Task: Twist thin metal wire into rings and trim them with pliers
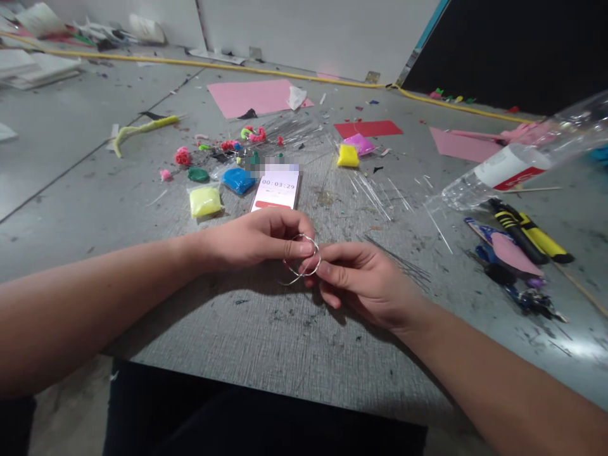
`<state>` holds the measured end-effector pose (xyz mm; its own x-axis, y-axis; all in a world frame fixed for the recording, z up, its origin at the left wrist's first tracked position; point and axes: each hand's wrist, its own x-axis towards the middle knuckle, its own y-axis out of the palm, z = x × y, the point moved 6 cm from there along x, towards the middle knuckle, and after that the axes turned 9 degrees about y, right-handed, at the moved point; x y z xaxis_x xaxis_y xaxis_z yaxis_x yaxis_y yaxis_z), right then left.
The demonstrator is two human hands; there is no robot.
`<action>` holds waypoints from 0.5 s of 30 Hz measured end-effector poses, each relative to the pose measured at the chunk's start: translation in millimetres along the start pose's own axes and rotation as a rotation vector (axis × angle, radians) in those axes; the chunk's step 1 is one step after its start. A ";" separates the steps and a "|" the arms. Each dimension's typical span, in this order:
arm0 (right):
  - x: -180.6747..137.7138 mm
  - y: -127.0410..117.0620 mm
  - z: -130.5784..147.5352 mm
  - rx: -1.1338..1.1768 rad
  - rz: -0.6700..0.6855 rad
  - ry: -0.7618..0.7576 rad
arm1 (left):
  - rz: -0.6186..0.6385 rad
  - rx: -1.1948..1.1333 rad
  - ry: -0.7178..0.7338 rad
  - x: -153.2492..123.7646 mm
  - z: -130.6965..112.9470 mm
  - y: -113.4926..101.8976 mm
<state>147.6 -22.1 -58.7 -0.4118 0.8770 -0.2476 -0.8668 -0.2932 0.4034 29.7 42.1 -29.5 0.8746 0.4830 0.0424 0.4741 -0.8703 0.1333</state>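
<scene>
Both hands meet over the grey table (pixel 266 342) near its front edge. My left hand (pixel 256 237) pinches a thin silver wire loop (pixel 304 256) between thumb and fingertips. My right hand (pixel 358 278) is closed on the same wire loop from the right side. The wire is bent into a small ring of one or two turns with a loose end sticking out lower left. Just beyond the hands lies a phone (pixel 277 188) showing a timer.
Small bags of clay lie behind the phone: yellow (pixel 205 201), blue (pixel 238 180), green (pixel 198 174), another yellow (pixel 348 156). Straight wires (pixel 375 190) are scattered about. A clear plastic bottle (pixel 517 161) lies at right above yellow-black tools (pixel 527 237). Pink paper sheets (pixel 254 96) lie farther back.
</scene>
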 end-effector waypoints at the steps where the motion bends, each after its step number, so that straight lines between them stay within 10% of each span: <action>1: -0.2 -0.1 -0.3 -0.009 -0.004 -0.002 | 0.013 -0.012 -0.003 0.0 -0.5 0.4; 15: -0.5 1.4 -0.6 -0.029 0.030 -0.015 | -0.010 0.010 0.032 -1.1 -3.6 -3.0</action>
<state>146.4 -23.1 -58.5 -0.4341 0.8729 -0.2227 -0.8620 -0.3307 0.3843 27.0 44.5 -26.3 0.8662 0.4944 0.0729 0.4840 -0.8662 0.1242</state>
